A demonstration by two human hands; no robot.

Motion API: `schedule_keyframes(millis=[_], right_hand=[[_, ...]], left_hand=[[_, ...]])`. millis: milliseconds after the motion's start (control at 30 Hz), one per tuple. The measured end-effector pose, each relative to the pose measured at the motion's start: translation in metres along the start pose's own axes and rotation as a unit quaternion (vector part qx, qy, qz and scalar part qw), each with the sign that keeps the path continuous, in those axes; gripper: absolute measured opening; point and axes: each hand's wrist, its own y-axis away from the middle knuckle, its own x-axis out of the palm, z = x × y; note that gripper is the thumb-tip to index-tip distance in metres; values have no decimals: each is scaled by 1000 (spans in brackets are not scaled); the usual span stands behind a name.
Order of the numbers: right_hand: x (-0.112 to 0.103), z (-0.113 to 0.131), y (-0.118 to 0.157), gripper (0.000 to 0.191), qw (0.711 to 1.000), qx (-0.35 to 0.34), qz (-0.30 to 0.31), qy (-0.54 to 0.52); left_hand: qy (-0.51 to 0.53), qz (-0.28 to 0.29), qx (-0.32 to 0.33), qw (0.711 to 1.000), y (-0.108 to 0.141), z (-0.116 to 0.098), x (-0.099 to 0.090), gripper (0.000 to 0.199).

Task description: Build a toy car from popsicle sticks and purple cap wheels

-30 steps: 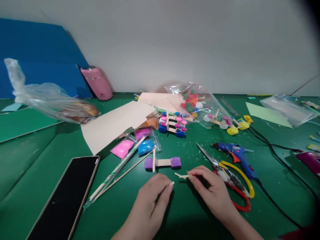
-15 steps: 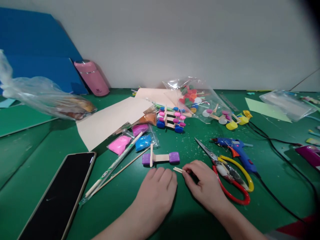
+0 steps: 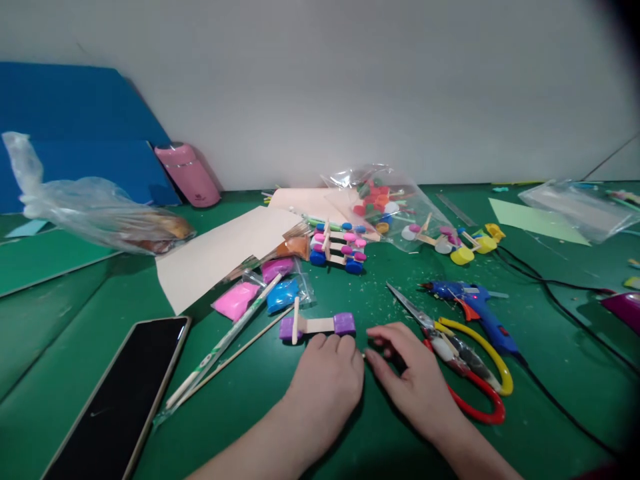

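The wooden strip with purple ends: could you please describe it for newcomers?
On the green table, look just beyond the bare left hand. A flat wooden strip lies there with purple blocks at both ends, unlike the pink and blue assemblies behind.

- And the left hand (image 3: 327,383) curls over, tips tucked out of sight!
- Just beside it, a pale tip (image 3: 364,355), too small to identify!
- Phone (image 3: 117,400), sliced by the bottom edge!
- Magenta object (image 3: 626,308), chopped at right!

Purple-ended stick (image 3: 320,325): matt wood (smooth)
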Motion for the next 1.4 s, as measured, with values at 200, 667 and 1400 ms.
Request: schedule_keyframes(millis=[200,667,1400], right_hand=[[-9,22,-2,18,984,93,15,-152],[1,34,-18,15,942,89,139,-292],[0,27,-18,16,921,117,161,-334]], left_hand=[[629,10,-282,724,14,11,-26,15],[773,8,-309,555,28,3,-17,23],[739,14,-284,611,25,9,-10,24]])
